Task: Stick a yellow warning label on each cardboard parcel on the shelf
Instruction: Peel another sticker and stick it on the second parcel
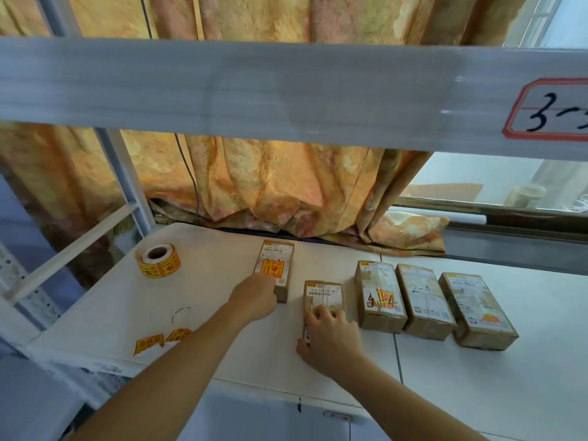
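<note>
Several small cardboard parcels lie on the white shelf (121, 300). The far-left parcel (276, 253) carries a yellow warning label (272, 268), and my left hand (254, 299) presses on its near end. My right hand (331, 340) rests on the second parcel (324, 292), fingers curled over its near half. To the right lie three more parcels (380, 296) (424, 300) (475, 310); the first and third show yellow-red patches. A roll of yellow labels (158, 261) stands at the back left.
Loose yellow labels (160, 340) lie at the shelf's front left edge. An upper shelf beam (254, 90) with a handwritten tag (550, 109) crosses overhead. An orange curtain (270, 192) hangs behind, with a window at the right.
</note>
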{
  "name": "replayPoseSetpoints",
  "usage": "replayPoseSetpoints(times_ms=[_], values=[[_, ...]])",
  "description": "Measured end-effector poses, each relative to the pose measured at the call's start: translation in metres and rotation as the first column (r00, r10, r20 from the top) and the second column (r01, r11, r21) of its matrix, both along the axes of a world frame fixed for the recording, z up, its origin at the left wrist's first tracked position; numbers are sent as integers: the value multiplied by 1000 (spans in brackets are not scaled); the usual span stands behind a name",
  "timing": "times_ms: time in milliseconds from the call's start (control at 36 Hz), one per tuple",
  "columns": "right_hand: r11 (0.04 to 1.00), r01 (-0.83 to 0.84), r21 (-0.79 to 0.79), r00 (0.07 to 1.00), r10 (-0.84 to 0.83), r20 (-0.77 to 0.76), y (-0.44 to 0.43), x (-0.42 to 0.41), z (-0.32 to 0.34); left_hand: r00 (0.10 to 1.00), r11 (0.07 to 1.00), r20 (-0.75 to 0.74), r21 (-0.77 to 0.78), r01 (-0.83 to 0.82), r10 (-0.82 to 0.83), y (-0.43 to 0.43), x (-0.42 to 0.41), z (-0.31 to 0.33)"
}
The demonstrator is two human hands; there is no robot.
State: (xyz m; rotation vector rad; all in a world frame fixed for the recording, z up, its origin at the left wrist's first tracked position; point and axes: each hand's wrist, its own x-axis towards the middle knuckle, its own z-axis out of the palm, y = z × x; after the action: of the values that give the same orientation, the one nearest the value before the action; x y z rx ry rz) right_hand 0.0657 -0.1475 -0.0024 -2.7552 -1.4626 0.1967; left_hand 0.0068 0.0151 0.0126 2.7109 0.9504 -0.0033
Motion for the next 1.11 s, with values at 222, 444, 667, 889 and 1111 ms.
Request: replayPoseSetpoints(times_ms=[222,444,667,889,1111], values=[[982,62,180,971,-18,-237,-11,13,10,970,998,240,-39,53,-42,-12,-30,-10],[832,245,497,939,-76,-335,-45,33,14,967,992,251,-125,-16,47,-14,-101,-28],[838,214,502,914,10,-405,-24,11,22,965,985,202,-83,-151,165,7,-146,-31],[902,3,432,869,212,-447,27,-58,9,882,905,209,-136,-403,423,19,-196,-35],[949,149,279,775,64,-629,73,-107,-24,848,853,129,-178,-490,514,19,-224,-44]])
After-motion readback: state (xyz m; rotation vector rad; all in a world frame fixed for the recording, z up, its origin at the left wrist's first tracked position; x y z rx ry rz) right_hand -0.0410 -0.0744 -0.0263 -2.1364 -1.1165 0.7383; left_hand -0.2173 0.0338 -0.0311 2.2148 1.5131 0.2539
